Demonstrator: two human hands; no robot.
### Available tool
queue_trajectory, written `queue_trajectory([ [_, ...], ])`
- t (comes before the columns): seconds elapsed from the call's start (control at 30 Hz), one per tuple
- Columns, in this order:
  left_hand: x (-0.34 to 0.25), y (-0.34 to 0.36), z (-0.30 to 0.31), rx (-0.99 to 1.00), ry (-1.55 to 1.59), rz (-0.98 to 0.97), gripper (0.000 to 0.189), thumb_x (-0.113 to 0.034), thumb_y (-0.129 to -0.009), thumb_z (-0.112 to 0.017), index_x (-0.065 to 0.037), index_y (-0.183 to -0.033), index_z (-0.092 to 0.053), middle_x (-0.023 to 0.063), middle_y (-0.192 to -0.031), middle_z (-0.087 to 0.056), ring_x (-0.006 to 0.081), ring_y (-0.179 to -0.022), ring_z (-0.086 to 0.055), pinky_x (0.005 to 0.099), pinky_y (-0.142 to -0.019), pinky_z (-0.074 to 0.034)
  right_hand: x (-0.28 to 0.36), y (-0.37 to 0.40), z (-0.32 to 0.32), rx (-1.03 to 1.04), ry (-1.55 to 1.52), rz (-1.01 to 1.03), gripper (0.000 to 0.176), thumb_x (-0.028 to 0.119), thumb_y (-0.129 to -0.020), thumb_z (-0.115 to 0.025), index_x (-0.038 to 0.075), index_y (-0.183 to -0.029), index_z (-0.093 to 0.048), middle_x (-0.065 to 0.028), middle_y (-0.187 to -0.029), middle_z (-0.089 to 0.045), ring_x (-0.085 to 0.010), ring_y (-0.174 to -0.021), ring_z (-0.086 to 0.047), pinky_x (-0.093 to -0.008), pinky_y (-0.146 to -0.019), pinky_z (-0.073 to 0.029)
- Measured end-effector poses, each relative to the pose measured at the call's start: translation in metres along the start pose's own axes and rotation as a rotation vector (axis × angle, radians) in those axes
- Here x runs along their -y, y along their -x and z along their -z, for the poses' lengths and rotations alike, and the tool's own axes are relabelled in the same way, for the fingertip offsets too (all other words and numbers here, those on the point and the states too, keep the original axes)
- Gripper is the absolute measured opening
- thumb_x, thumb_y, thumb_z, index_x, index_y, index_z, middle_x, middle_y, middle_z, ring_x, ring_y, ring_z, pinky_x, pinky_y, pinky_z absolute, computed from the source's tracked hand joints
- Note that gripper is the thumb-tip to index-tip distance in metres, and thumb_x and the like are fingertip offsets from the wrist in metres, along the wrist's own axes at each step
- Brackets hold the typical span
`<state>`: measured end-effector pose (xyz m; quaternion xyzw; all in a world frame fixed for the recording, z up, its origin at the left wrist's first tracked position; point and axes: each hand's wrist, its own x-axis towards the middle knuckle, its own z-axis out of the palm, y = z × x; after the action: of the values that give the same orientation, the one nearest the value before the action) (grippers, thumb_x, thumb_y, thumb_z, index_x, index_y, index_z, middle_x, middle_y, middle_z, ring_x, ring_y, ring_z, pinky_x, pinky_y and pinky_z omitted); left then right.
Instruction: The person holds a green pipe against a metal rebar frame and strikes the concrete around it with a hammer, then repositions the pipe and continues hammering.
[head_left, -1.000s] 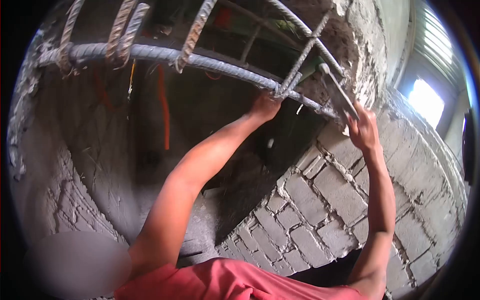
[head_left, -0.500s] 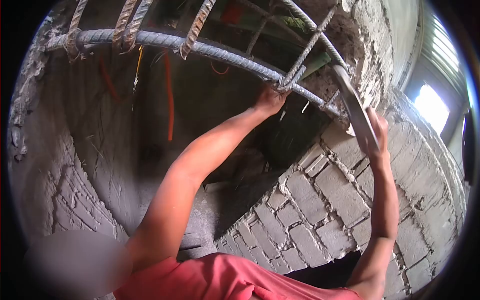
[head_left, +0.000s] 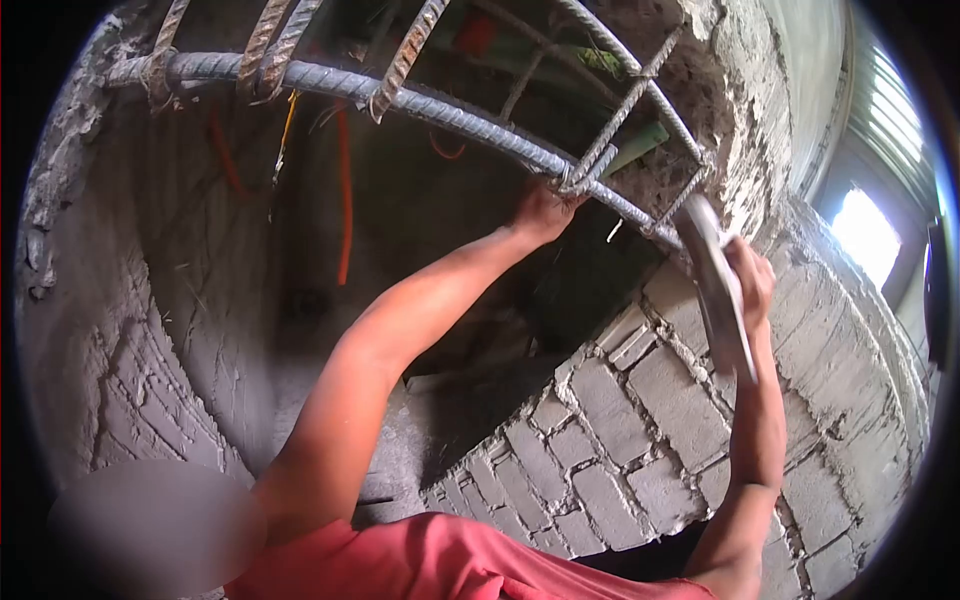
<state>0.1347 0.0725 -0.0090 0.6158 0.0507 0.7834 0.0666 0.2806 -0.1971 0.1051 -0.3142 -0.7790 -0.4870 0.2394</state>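
My left hand (head_left: 546,210) reaches up to the long ribbed steel rebar (head_left: 450,115), closed around it near a tied crossing. Part of those fingers is hidden behind the bar. In my right hand (head_left: 752,275) is a plastering float (head_left: 718,285), a long flat grey blade seen almost edge-on and a little blurred. Its upper end lies close by the end of the rebar and the rough concrete edge (head_left: 750,130). The float stands tilted in front of the block wall (head_left: 620,400).
Several rusty bar hooks (head_left: 410,60) hang over the rebar at the upper left. An orange tube (head_left: 344,200) dangles in the dark space below. Rough plaster (head_left: 150,390) covers the left wall, and a bright window (head_left: 865,230) lies at the right.
My right hand has brought the float downward, away from the upper concrete edge. My left hand stays at the same place on the rebar. The view has shifted slightly.
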Motion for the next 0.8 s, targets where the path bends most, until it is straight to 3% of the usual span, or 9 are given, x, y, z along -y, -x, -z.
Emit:
queue_trajectory([
  [0.13,-0.004,-0.001,0.005,-0.034,-0.101,-0.03,0.038,-0.045,-0.091,-0.061,-0.008,-0.09,-0.069,0.0171,-0.083,-0.068,0.0408,-0.082,-0.064,0.0469,-0.063,-0.05,-0.007,-0.012,-0.02,-0.254,-0.415,0.164,0.037,0.035,-0.093,-0.057,0.003,-0.076,-0.05,-0.0146,-0.059,-0.051,-0.0294,-0.05,-0.053,-0.0394,-0.05,-0.043],
  [0.2,-0.008,0.002,0.004,-0.065,-0.1,-0.052,0.037,-0.044,-0.091,-0.062,-0.008,-0.091,-0.07,0.0173,-0.084,-0.068,0.0404,-0.083,-0.064,0.0467,-0.064,-0.05,-0.052,-0.013,-0.029,0.234,0.042,-0.334,0.042,0.04,-0.093,-0.055,0.001,-0.078,-0.047,-0.0185,-0.059,-0.051,-0.0351,-0.052,-0.052,-0.0424,-0.054,-0.043],
  [0.37,-0.006,0.001,0.003,-0.014,0.044,-0.029,0.039,-0.045,-0.09,-0.064,-0.007,-0.097,-0.07,0.0171,-0.089,-0.069,0.0399,-0.088,-0.065,0.0451,-0.069,-0.052,-0.025,-0.004,-0.018,0.252,-0.069,-0.239,0.067,0.065,-0.088,-0.05,-0.001,-0.077,-0.048,-0.0174,-0.066,-0.046,-0.0374,-0.061,-0.05,-0.0442,-0.056,-0.04],
  [0.47,-0.009,0.002,0.005,-0.012,-0.168,0.022,0.039,-0.044,-0.091,-0.064,-0.007,-0.102,-0.07,0.0171,-0.093,-0.07,0.0396,-0.09,-0.066,0.0453,-0.071,-0.052,0.005,-0.004,-0.007,-0.033,-0.106,0.127,0.039,0.038,-0.093,-0.056,0.003,-0.077,-0.052,-0.0127,-0.063,-0.051,-0.0251,-0.056,-0.055,-0.0353,-0.05,-0.043],
  [0.5,-0.008,0.002,0.006,0.008,-0.138,0.026,0.04,-0.047,-0.091,-0.062,-0.009,-0.103,-0.07,0.0168,-0.094,-0.069,0.0392,-0.091,-0.065,0.0458,-0.072,-0.052,0.018,-0.007,-0.003,-0.011,-0.12,0.132,0.013,0.015,-0.085,-0.059,0.005,-0.079,-0.054,-0.0123,-0.063,-0.053,-0.0214,-0.056,-0.057,-0.032,-0.048,-0.043],
  [0.53,-0.009,0.0,0.006,0.009,-0.14,0.026,0.04,-0.047,-0.091,-0.062,-0.009,-0.103,-0.07,0.0168,-0.094,-0.069,0.0392,-0.091,-0.065,0.0458,-0.072,-0.052,0.007,-0.002,-0.013,-0.121,-0.14,0.184,0.008,0.008,-0.08,-0.059,0.002,-0.082,-0.054,-0.0143,-0.063,-0.054,-0.0257,-0.055,-0.057,-0.0352,-0.051,-0.045],
  [0.6,-0.015,-0.005,0.006,-0.089,-0.033,-0.09,0.041,-0.048,-0.093,-0.059,-0.01,-0.104,-0.07,0.0167,-0.094,-0.069,0.0389,-0.091,-0.066,0.0458,-0.072,-0.052,-0.068,0.014,-0.031,0.148,-0.075,-0.168,0.011,0.01,-0.083,-0.058,0.0,-0.083,-0.052,-0.0188,-0.062,-0.055,-0.0316,-0.055,-0.057,-0.0393,-0.055,-0.047],
  [0.63,-0.014,-0.002,0.006,-0.09,-0.034,-0.087,0.041,-0.048,-0.093,-0.059,-0.01,-0.104,-0.07,0.0167,-0.094,-0.069,0.0389,-0.091,-0.066,0.0458,-0.072,-0.052,-0.058,-0.005,-0.036,0.218,0.014,-0.361,0.028,0.025,-0.09,-0.057,-0.001,-0.084,-0.05,-0.0225,-0.064,-0.055,-0.0379,-0.059,-0.058,-0.0436,-0.058,-0.046],
  [0.8,-0.008,0.002,0.004,0.018,-0.054,0.018,0.039,-0.046,-0.094,-0.058,-0.011,-0.108,-0.069,0.0172,-0.096,-0.069,0.0405,-0.092,-0.065,0.0467,-0.072,-0.052,-0.027,-0.003,-0.017,0.201,0.066,-0.199,0.037,0.035,-0.091,-0.058,0.0,-0.079,-0.05,-0.0193,-0.065,-0.054,-0.0346,-0.055,-0.058,-0.0405,-0.056,-0.046],
])
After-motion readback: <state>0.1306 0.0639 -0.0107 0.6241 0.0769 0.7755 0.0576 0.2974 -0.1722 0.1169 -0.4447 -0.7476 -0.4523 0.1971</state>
